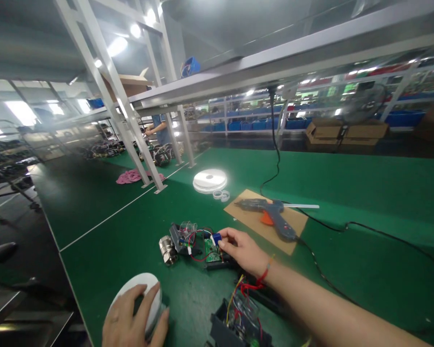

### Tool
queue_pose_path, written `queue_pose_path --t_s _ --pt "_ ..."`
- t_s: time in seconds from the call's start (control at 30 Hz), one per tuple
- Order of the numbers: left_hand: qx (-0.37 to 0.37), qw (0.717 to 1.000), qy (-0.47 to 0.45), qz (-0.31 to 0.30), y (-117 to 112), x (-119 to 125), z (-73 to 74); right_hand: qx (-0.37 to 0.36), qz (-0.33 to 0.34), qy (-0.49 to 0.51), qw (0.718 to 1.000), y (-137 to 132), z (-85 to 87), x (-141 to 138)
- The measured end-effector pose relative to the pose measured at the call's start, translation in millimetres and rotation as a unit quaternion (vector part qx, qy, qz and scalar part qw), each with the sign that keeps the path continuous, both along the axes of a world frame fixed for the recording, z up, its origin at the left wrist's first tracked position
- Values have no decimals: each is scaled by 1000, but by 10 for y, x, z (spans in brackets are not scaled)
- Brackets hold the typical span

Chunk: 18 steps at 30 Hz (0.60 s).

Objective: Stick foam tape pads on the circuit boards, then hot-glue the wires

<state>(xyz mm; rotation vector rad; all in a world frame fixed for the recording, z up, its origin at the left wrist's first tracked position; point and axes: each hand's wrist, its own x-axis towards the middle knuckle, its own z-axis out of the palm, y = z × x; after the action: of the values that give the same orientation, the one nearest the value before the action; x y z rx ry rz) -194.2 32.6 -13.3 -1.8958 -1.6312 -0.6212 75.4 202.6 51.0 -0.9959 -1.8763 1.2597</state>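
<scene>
My left hand grips a white round roll near the front edge of the table, fingers across its top and thumb at its side. Between the thumb and fingertips of my right hand is a small blue component. It sits at the edge of a green circuit board, which lies in a black housing. Red and white wires join the board to a second black housing with a metal fitting at its left end. Another open black housing with wires lies nearer to me.
A glue gun with a glue stick rests on a cardboard sheet; its cable runs right. Behind are a white reel, small clear rings and a pink cloth. Metal shelf posts stand left. Another person works farther back.
</scene>
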Motion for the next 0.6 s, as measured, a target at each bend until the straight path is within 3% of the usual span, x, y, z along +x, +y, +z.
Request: queue_pose_path --t_s 0.07,0.13,0.23,0.37,0.6 --pt "-9 995 -81 -60 158 277 138 18 19 -19 999 -9 24 16" --pt "-71 973 -176 -130 369 552 263 41 35 -46 997 -22 64 32" --pt "-132 939 -271 -167 673 813 334 89 52 -96 990 -43 146 54" --pt "-154 926 -292 -186 878 872 267 157 84 -174 969 -62 226 70" --pt "-186 911 -319 -182 912 822 189 221 115 -307 918 -61 225 -9"
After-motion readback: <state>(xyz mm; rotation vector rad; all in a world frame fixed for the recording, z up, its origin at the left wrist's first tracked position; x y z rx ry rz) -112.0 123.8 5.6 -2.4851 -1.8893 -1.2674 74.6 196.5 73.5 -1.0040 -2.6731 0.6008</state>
